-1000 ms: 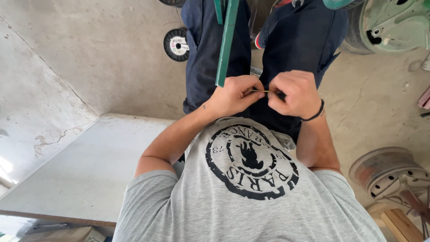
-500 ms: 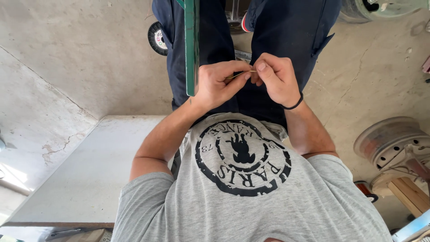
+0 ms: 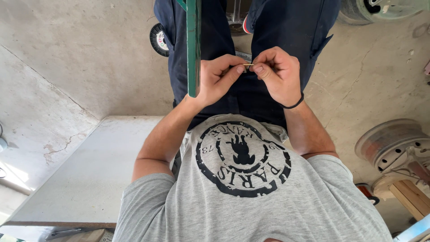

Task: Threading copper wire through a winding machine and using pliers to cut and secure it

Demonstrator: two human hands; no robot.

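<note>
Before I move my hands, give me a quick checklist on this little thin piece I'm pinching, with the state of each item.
1. Left hand pinches the small thin piece with its fingertips: ok.
2. Right hand pinches the other end: ok.
3. Kind and straightness of the piece: cannot tell, it is too small and mostly covered.
4. Green bar clear of the hands: cannot tell. It crosses in front of the left hand, and contact is not visible.
5. Cutting disc apart from the hands: ok, it lies on the floor beside the leg.
</note>
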